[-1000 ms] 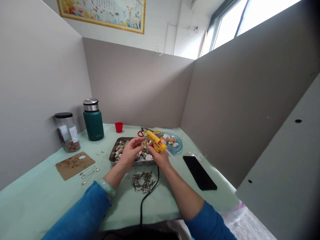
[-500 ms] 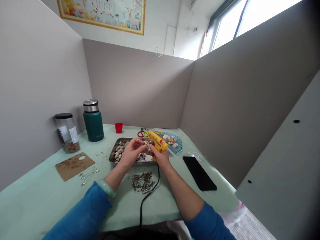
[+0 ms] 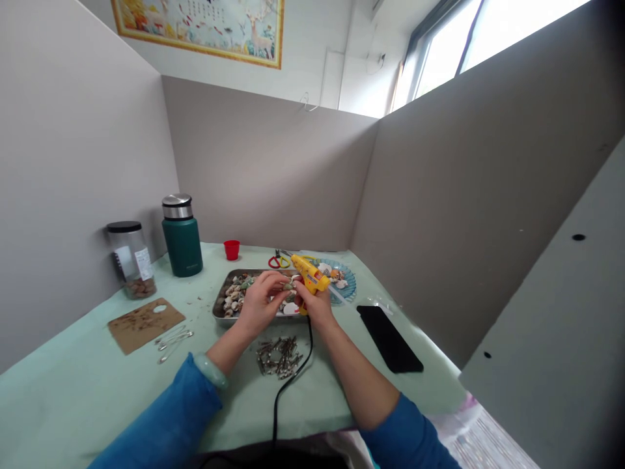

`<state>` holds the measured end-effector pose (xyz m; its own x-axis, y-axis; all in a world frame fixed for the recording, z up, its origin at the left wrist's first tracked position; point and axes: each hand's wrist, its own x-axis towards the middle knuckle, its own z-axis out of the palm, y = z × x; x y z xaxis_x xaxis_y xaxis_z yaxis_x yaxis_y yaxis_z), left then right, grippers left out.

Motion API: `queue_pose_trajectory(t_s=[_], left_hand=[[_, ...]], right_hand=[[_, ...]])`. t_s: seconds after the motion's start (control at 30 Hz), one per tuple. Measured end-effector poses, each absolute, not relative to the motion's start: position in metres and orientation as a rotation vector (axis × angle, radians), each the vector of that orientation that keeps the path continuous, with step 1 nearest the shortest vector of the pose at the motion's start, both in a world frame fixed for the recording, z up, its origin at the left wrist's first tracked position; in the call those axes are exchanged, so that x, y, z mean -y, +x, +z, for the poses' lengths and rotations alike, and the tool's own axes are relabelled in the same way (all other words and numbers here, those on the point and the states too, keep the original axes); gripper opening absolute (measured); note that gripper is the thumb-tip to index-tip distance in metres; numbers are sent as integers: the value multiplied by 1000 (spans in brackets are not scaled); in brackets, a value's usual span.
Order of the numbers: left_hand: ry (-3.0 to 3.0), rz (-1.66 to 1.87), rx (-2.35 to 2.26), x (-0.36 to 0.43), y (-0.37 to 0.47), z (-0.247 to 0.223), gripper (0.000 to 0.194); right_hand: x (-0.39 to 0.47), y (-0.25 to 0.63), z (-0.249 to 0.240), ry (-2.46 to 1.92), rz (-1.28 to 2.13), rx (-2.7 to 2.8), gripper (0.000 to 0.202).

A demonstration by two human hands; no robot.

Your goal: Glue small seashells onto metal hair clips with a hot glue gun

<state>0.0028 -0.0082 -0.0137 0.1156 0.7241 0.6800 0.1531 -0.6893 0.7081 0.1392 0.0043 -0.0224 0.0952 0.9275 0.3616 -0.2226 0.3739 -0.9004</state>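
In the head view, a metal tray filled with shells sits on a pale green tablecloth, and both hands are above its right half. The left hand pinches a small greenish piece between thumb and fingertips, over the tray; the fingers partly hide its shape. The right hand is wrapped around a yellow glue gun, which is tilted above the tray's right end, with a clear glue stick poking out of its back. The right thumb is next to the small greenish piece; whether it touches cannot be told. A black cord runs down from the gun in front of the tray, passing just beside a heap of metal pins.

Right of the tray are a blue plate bearing more shells and, nearer the person, a flat black slab. Behind the tray are scissors and a red cup. Left of it stand a green bottle and a clear jar, with a brown card and a few long pins lying closer to the person.
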Motion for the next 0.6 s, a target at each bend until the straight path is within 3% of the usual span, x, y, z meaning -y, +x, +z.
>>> queue_pose_trajectory(t_s=[0.6], left_hand=[[2573,1658,-1033,0,-5,-23,15]], right_hand=[[-5,137,-23,-782,1015,1152,35]])
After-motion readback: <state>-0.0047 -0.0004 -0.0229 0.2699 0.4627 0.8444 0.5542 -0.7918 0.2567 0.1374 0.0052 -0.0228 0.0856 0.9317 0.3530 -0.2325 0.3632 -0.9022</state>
